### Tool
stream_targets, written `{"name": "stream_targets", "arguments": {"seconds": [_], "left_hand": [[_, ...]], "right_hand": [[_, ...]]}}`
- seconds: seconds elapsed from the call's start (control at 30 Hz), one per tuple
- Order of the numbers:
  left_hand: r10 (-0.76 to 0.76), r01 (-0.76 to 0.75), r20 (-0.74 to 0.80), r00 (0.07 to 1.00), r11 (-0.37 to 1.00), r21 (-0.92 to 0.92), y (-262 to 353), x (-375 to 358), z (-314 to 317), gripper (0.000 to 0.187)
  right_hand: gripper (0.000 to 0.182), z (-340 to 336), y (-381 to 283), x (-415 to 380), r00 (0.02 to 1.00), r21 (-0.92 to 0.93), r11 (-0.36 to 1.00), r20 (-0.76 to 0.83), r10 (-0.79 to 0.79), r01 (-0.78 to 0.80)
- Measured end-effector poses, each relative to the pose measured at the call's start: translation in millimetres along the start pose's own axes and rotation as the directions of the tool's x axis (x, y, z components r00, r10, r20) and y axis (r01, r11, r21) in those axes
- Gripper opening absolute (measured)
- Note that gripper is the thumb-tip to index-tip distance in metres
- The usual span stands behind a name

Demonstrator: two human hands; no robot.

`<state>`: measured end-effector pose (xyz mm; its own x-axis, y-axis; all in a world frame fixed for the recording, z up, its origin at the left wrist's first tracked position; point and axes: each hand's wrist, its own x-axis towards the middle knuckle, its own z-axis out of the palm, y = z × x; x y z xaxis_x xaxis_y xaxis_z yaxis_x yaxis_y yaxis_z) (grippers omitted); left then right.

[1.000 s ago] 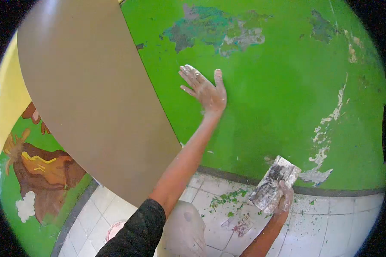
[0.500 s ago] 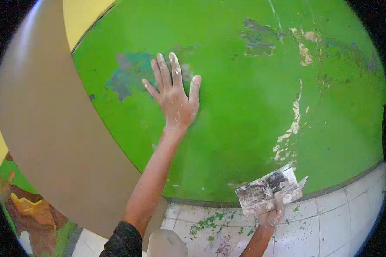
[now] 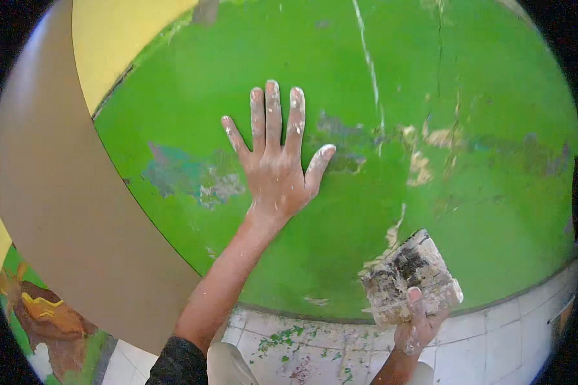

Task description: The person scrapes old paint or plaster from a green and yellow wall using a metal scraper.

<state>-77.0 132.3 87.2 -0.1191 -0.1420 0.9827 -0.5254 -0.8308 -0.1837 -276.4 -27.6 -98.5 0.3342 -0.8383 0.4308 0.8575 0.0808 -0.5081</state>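
Observation:
My left hand (image 3: pixel 277 176) lies flat on the green painted wall (image 3: pixel 340 231), fingers spread and dusted with white. Beside its wrist is a bare patch (image 3: pixel 180 173) where the green has come off, showing blue-green and grey. Lower right, my right hand (image 3: pixel 416 328) grips a rectangular putty plate (image 3: pixel 410 276) with the thumb across its face. Dark and whitish smears cover the plate. A broken streak of pale filler (image 3: pixel 393 237) runs down the wall to the plate's upper left edge.
Pale filler patches (image 3: pixel 420 168) and a long crack mark the wall at right. A curved brown band (image 3: pixel 77 192) borders the green on the left. Green paint flakes (image 3: pixel 282 340) litter the white floor tiles (image 3: pixel 462 359) below. My knees show at the bottom edge.
The view has tilted up. My left hand has slid up and right across the wall, off the bare patch. My right hand still holds the plate, now turned more upright.

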Motion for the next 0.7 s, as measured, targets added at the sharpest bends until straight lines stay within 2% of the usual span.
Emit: {"name": "stream_targets", "arguments": {"seconds": [0.07,0.1,0.17,0.2,0.27,0.3,0.33,0.4,0.53,0.6,0.63,0.7], "left_hand": [[-0.001,0.001,-0.03,1.0,1.0,0.001,-19.0,-10.4,-20.1,0.08],[-0.021,0.021,-0.045,0.999,1.0,0.006,-32.1,-14.5,-28.0,0.08],[-0.065,0.066,-0.08,0.995,0.998,0.014,-72.3,-16.9,-67.9,0.079],[0.04,-0.04,0.023,0.999,0.999,-0.005,-2.6,-1.4,17.0,0.079],[-0.022,0.022,0.019,1.0,1.0,0.009,6.3,17.9,17.0,0.079],[-0.031,0.031,0.01,0.999,0.999,0.022,6.7,24.3,13.7,0.079],[-0.042,0.042,-0.002,0.999,0.999,0.013,6.4,26.3,13.0,0.08],[-0.047,0.047,-0.002,0.999,0.999,0.007,6.9,26.1,12.7,0.081],[-0.06,0.06,0.003,0.998,0.997,0.039,11.9,10.1,26.7,0.082],[-0.061,0.061,0.003,0.998,0.998,0.034,10.8,9.8,24.7,0.082],[-0.071,0.071,0.004,0.997,0.997,0.028,11.0,9.5,23.5,0.081],[-0.084,0.084,-0.003,0.996,0.996,0.011,12.9,10.6,21.6,0.081]], "right_hand": [[0.048,7.7,-20.0,-12.0,0.985,-0.244,0.967,0.166,-0.037,0.078],[0.048,14.4,-24.9,-19.0,0.981,-0.248,0.964,0.189,-0.047,0.094],[0.035,42.7,-47.6,-53.9,0.946,-0.388,0.873,0.249,-0.209,0.295],[0.035,-6.6,-24.0,18.5,0.982,-0.397,0.9,0.124,-0.141,0.179],[0.033,-14.1,-43.9,45.1,0.87,-0.602,0.628,0.351,-0.346,0.493],[0.031,-12.3,-55.6,53.8,0.828,-0.645,0.521,0.404,-0.389,0.559],[0.031,-13.6,-61.9,62.0,0.824,-0.641,0.519,0.409,-0.392,0.565],[0.032,-17.8,-70.2,75.7,0.705,-0.725,0.167,0.545,-0.454,0.669],[0.038,-15.6,-58.9,104.9,0.662,-0.676,0.173,0.58,-0.474,0.716],[0.038,-12.9,-43.2,107.8,0.538,-0.629,-0.056,0.705,-0.463,0.775],[0.038,-11.3,-34.7,107.5,0.539,-0.633,-0.063,0.704,-0.461,0.772],[0.036,-9.4,-13.1,111.5,0.476,-0.54,-0.11,0.807,-0.348,0.835]]}}
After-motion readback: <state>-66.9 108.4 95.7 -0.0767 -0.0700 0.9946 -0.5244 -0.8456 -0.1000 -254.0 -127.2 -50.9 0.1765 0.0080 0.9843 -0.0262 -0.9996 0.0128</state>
